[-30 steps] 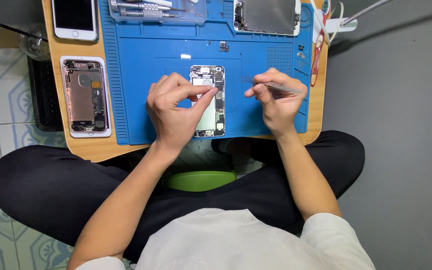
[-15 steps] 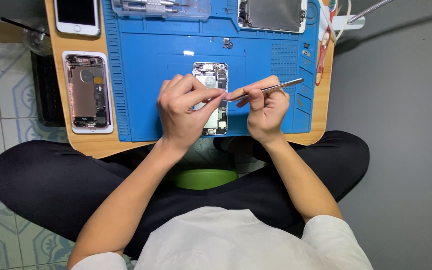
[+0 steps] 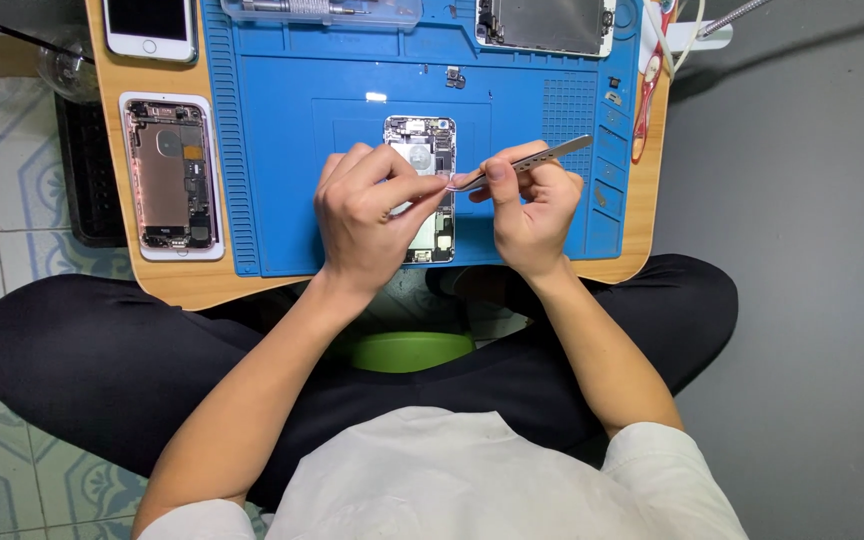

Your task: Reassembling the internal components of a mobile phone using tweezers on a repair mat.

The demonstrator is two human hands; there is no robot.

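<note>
The blue mat (image 3: 282, 150) is bare left of the open phone (image 3: 422, 150), so a hand fits there. Above the phone, one small part (image 3: 455, 77) sits in the way. Both hands, left (image 3: 367, 220) and right (image 3: 532, 210), cover the phone's lower half.

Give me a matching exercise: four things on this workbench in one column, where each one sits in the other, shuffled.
Things:
1. tweezers
2. opened phone
3. second opened phone
4. closed white phone

Places:
A. bare wood, left of the blue mat
B. far left corner of the table
C. in the right hand
D. middle of the mat, under the left hand

Pairs: 1-C, 2-D, 3-A, 4-B
</note>
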